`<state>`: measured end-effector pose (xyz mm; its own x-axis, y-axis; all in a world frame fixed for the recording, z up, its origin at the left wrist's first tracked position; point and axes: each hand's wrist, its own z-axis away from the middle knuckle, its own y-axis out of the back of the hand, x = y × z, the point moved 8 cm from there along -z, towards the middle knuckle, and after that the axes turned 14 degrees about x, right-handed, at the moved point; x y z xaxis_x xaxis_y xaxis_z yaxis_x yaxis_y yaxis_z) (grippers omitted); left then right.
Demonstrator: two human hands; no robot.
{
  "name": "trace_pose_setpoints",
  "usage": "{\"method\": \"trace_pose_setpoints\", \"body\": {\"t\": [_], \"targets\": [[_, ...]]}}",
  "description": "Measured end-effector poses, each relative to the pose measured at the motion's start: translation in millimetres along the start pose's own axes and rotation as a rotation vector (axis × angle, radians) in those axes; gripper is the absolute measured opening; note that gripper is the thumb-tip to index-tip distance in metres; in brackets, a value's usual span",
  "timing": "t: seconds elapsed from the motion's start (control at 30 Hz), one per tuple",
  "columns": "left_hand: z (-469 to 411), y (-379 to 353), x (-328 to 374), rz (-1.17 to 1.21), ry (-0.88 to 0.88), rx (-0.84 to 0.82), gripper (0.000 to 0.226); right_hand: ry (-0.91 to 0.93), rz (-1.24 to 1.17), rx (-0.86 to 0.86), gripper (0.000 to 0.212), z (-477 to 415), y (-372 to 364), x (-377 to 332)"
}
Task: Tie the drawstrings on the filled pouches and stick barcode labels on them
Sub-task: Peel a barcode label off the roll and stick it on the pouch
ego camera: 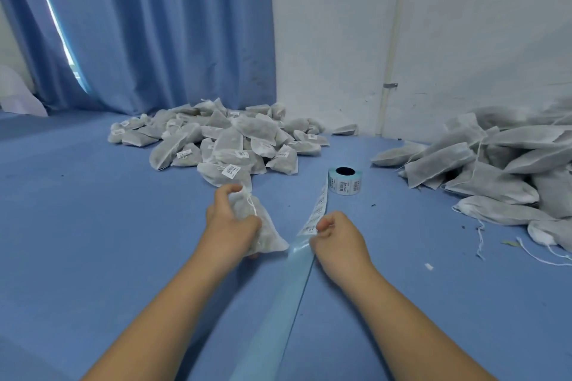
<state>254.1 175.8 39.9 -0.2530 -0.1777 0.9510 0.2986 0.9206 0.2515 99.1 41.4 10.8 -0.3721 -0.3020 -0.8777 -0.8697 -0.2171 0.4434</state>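
Gripping pouch (pixel 266 226), left hand (pixel 230 223); right hand (pixel 337 237) pinching label strip (pixel 317 213).

The print on the label strip (pixel 318 207) is too small to read. The pouch pile (pixel 483 164) at 3 o'clock is cut by the right edge. The backing tape (pixel 278 303) leaves the picture at 6 o'clock. The left hand (pixel 230 226) covers part of its pouch (pixel 269 235).

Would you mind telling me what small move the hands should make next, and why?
Probably peel the end label off the strip with the right hand and press it onto the pouch gripped by the left hand: that pouch looks tied but shows no label.
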Motion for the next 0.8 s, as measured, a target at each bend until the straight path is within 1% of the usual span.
{"method": "trace_pose_setpoints", "body": {"t": [0.1,0.17,0.3,0.4,0.5,0.57,0.63,0.73,0.8], "targets": [[-6,-21,10,-0.018,0.008,-0.082,0.034,-0.138,-0.297,-0.001,0.018,-1,12,6],[-7,-34,15,-0.017,0.013,-0.144,0.026,-0.191,-0.417,-0.004,0.017,-2,18,6],[-1,-55,11,0.025,0.075,-0.224,0.025,-0.238,-0.597,-0.016,0.017,-5,22,2],[4,-58,5,0.009,0.080,-0.227,0.026,-0.251,-0.703,-0.028,0.018,-6,24,-1],[8,-59,6,0.001,0.058,-0.248,0.023,-0.268,-0.785,-0.054,0.019,-6,21,-3],[14,-61,7,0.005,0.075,-0.281,0.019,-0.269,-0.819,-0.092,0.019,-4,18,-6],[21,-65,7,0.027,0.119,-0.353,0.015,-0.264,-0.847,-0.129,0.019,-2,15,-9],[32,-70,8,0.070,0.202,-0.464,0.016,-0.244,-0.838,-0.154,0.020,0,12,-10],[35,-71,5,0.130,0.286,-0.472,0.014,-0.226,-0.785,-0.157,0.020,0,13,-9]]}}
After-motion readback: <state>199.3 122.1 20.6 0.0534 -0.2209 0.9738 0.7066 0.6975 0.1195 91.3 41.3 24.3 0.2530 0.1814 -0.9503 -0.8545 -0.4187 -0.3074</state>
